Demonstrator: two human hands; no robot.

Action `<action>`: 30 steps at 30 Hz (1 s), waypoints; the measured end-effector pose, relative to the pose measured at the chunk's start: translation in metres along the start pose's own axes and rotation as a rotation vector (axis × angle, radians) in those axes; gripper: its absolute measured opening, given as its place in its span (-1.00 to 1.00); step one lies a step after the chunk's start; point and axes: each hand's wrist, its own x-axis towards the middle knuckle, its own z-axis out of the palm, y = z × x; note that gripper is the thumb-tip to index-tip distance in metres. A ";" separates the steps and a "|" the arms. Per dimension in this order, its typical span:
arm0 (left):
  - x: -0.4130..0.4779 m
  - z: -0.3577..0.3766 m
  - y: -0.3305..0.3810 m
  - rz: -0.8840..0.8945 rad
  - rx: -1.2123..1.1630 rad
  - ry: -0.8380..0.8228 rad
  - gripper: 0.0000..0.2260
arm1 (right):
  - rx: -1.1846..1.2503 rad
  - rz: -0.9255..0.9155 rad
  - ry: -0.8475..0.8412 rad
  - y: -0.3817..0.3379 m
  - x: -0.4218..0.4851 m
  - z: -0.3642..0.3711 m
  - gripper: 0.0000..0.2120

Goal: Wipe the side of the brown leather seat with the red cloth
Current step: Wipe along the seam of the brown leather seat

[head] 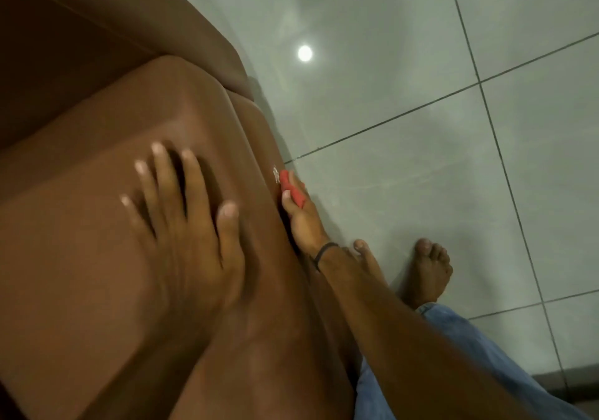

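The brown leather seat fills the left half of the head view, and its side face drops toward the floor. My left hand lies flat on the seat's top with its fingers spread, holding nothing. My right hand, with a dark band at the wrist, reaches down along the seat's side and grips a small red cloth. The cloth is pressed against the side face, just below a small white smear.
Grey glossy floor tiles with dark grout lines cover the right side and reflect a round ceiling light. My two bare feet stand on the tiles close to the seat, with blue jeans above them.
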 end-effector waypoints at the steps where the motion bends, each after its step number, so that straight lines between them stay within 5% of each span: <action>1: 0.021 -0.001 -0.006 -0.008 -0.014 0.053 -0.40 | -0.010 -0.037 -0.067 0.003 -0.006 -0.007 -0.50; 5: 0.062 0.001 -0.012 0.006 -0.001 0.051 -0.39 | -0.059 -0.090 -0.152 0.051 -0.077 -0.020 -0.48; 10: 0.056 0.013 -0.012 -0.015 0.091 0.102 -0.38 | 0.099 0.242 -0.001 0.021 -0.008 -0.016 -0.48; 14: 0.058 0.024 -0.015 -0.008 0.115 0.143 -0.38 | 0.044 0.039 -0.009 -0.031 0.061 0.012 -0.49; 17: 0.057 0.027 -0.018 0.001 0.123 0.151 -0.38 | -0.044 -0.104 -0.112 -0.019 0.014 0.000 -0.50; 22: 0.058 0.027 -0.017 -0.004 0.118 0.141 -0.37 | -0.171 0.225 -0.023 0.014 -0.032 -0.056 -0.35; 24: 0.057 0.030 -0.018 -0.001 0.119 0.147 -0.36 | 0.020 0.207 -0.065 -0.018 0.010 -0.025 -0.45; 30: 0.059 0.034 -0.019 0.003 0.119 0.164 -0.36 | 0.018 -0.086 -0.066 -0.068 0.102 0.015 -0.49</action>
